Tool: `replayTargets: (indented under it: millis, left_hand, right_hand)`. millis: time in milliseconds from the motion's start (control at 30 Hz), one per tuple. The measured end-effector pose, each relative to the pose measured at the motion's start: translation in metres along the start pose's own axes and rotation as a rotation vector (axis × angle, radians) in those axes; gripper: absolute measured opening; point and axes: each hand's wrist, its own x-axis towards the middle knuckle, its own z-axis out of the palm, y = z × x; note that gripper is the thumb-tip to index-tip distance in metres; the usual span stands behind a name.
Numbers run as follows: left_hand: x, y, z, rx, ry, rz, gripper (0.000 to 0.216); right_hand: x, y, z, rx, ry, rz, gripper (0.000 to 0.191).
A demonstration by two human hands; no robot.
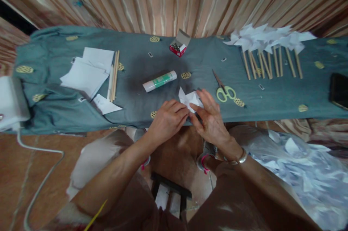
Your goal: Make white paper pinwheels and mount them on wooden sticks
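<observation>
A small white paper pinwheel (185,97) with folded points lies between my hands at the table's front edge. My left hand (170,118) is closed on its near left side, fingers pressed together. On the right side, my right hand (209,115) pinches the paper, with thumb and fingers bent around it. The fingertips partly cover the pinwheel. Just beyond my left hand lies a glue stick (160,81) with a green and white label. Scissors (225,91) with light green handles rest to the right of my right hand.
Farther back is an open red box of metal pins (178,48). Finished pinwheels (269,40) on sticks lie at the right. White paper sheets (87,75) and thin wooden sticks (114,75) are at the left. A bag of paper pieces (307,173) stands at lower right.
</observation>
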Motion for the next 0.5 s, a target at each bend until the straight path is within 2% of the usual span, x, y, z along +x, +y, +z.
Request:
replayTargets:
  millis: [300, 500]
  left_hand:
    - [-0.007, -0.013, -0.013, 0.007, 0.035, -0.060, 0.020]
    - [-0.008, -0.013, -0.018, -0.052, 0.043, -0.117, 0.019]
  right_hand:
    - [-0.001, 0.002, -0.001, -0.027, -0.022, -0.017, 0.038]
    - [0.004, 0.002, -0.002, -0.033, -0.016, -0.024, 0.035]
